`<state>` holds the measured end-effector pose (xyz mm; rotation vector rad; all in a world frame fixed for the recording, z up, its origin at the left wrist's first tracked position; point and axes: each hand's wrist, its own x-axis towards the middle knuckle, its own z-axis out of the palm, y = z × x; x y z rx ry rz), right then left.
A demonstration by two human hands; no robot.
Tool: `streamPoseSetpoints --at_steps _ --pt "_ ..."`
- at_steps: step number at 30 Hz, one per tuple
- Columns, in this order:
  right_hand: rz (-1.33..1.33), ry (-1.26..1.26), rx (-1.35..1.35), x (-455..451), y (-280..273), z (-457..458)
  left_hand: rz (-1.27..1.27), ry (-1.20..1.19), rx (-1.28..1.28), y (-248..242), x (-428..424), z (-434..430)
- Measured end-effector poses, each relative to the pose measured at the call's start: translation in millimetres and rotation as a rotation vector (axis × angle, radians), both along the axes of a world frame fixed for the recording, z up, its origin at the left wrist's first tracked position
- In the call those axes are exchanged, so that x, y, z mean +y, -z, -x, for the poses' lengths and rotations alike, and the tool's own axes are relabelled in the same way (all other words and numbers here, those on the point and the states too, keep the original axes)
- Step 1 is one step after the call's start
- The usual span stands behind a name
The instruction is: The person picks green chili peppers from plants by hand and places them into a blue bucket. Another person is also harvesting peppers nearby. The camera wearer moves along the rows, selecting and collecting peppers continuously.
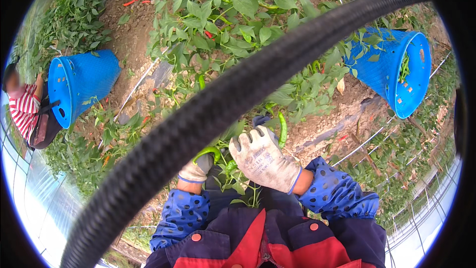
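Observation:
My left hand (197, 169), in a pale work glove, is low among the pepper plants, partly behind a black corrugated hose; a curved green chili pepper (208, 152) lies over it. Whether its fingers hold anything is hidden. My right hand (260, 158), in a soiled pale glove bearing print, is back up with its fingers bent down into the leaves; what lies under them cannot be seen. Just beyond its fingers a long green chili pepper (283, 130) hangs from the plant. Another green pepper (231, 166) shows between my hands.
The blurred black corrugated hose (238, 85) crosses the view diagonally. A blue basket (418, 76) holding green peppers lies on its side in view at right; another blue basket (89, 82) is at left, beside a person (26, 108) in a striped top. White cords run along the rows.

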<state>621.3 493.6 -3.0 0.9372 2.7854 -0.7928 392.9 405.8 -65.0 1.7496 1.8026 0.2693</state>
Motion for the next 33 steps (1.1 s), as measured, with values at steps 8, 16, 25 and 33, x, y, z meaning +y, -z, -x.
streamPoseSetpoints --at_steps 8,16,25,33 --pt "0.055 -0.107 -0.163 -6 -26 -38 0.278 -0.607 -0.915 2 -2 -63" --pt "0.27 0.052 -0.085 -20 -43 -78 -0.096 0.109 0.103 8 -2 -17" --pt "0.406 0.353 -0.254 -29 -42 -106 0.107 -0.756 -0.532 53 -16 -35" --pt "1.281 1.62 0.949 -16 -16 -225 -0.162 0.142 0.113 16 9 -4"
